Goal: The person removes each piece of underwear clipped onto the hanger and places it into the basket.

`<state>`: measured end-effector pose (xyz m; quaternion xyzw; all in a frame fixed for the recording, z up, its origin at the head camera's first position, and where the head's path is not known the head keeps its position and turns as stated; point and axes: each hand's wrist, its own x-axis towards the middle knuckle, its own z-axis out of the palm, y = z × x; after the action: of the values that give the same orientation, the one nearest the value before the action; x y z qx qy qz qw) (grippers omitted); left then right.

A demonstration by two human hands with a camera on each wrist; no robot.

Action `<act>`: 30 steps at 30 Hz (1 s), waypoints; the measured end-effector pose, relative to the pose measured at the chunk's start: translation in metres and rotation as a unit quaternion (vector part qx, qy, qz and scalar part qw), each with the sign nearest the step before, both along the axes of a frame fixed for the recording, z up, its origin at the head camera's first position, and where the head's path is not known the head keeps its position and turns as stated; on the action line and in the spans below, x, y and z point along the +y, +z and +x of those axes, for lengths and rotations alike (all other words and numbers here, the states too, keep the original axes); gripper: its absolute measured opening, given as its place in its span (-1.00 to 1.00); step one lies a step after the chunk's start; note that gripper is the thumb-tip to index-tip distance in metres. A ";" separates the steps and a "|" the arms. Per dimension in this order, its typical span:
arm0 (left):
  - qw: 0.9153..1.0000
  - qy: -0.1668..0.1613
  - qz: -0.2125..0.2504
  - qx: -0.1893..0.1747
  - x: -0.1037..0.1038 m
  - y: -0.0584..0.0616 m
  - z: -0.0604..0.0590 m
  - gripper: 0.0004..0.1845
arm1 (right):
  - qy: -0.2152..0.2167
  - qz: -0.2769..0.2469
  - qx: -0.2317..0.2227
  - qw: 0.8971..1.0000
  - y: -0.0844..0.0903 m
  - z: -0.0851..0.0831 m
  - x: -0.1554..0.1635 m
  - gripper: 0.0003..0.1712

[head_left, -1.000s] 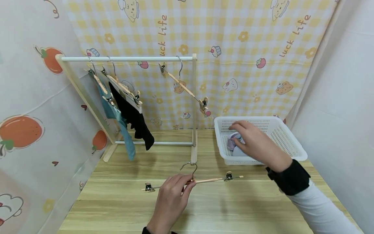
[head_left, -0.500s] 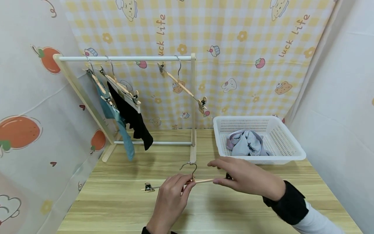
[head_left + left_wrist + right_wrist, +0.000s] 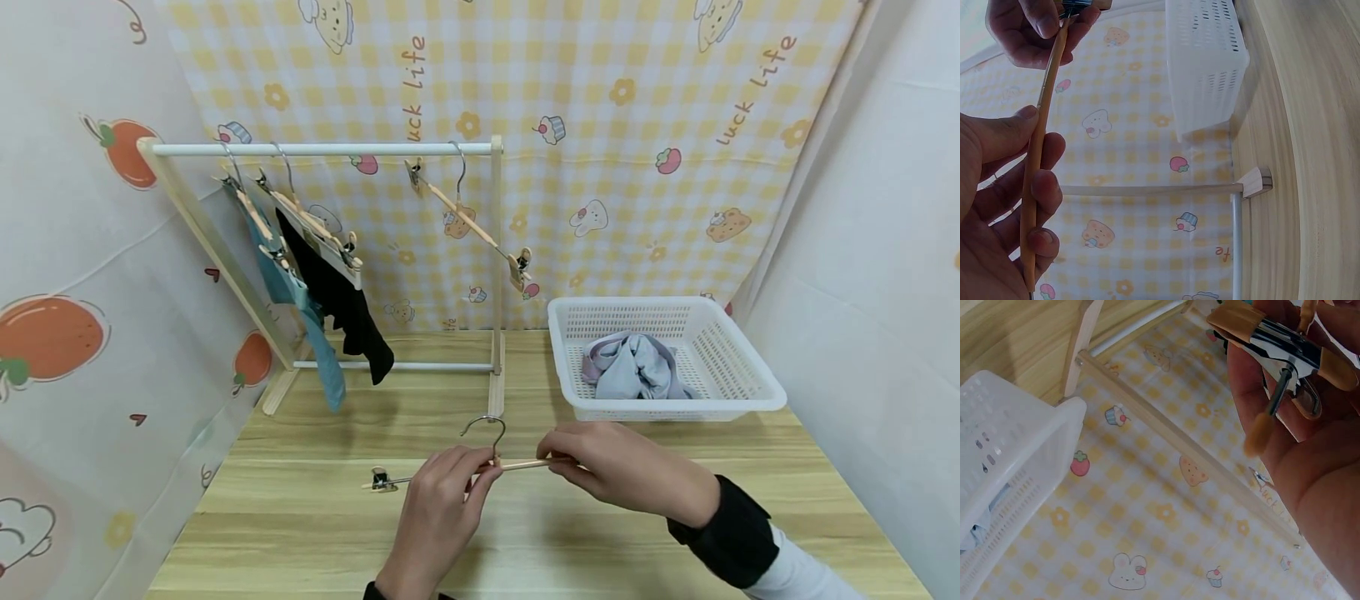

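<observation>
A pale wooden hanger (image 3: 517, 463) with a silver hook and black-and-silver clips sits over a light wood-grain tabletop (image 3: 300, 533). Behind, a yellow-and-white checked backdrop (image 3: 600, 100) carries cupcakes, strawberries, rabbits and flowers. A white perforated basket (image 3: 738, 367) holds grey-blue and lilac cloth (image 3: 633, 375). Teal (image 3: 330, 367) and black (image 3: 352, 317) garments hang from a white rail (image 3: 322, 150). The side curtain (image 3: 67, 275) shows orange fruit.

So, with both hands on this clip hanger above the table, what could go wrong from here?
The right hand holds the hanger's metal clip against its fingers; it might pinch the skin. The left hand grips only the thin wooden bar, so the hanger may twist or slip. The garment remains in the basket, out of both hands.
</observation>
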<state>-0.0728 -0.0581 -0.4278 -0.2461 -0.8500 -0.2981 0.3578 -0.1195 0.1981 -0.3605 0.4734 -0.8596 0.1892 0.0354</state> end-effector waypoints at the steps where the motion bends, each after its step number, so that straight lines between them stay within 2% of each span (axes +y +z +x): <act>1: 1.000 -0.001 0.000 0.000 0.000 0.000 0.000 -0.82 | 0.000 -0.002 0.002 1.000 -0.001 0.000 0.000 -0.88; 9: 1.000 -0.003 0.005 -0.004 0.000 0.001 0.001 -0.82 | -0.002 -0.011 0.009 1.000 -0.001 -0.001 -0.001 -0.87; 15: 1.000 -0.009 0.013 -0.001 -0.001 0.003 0.000 -0.82 | 0.007 -0.030 0.036 0.999 0.000 -0.002 0.000 -0.86; 20: 1.000 -0.003 0.015 -0.015 -0.002 0.003 0.000 -0.82 | 0.011 -0.041 0.055 0.998 0.002 -0.003 -0.002 -0.90; 30: 0.999 0.010 0.036 -0.011 -0.005 0.005 0.001 -0.61 | -0.014 -0.037 0.096 0.995 0.018 -0.009 -0.009 -0.86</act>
<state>-0.0716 -0.0631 -0.4229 -0.2208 -0.8451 -0.3279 0.3600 -0.1281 0.1895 -0.3430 0.4756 -0.8511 0.1742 0.1380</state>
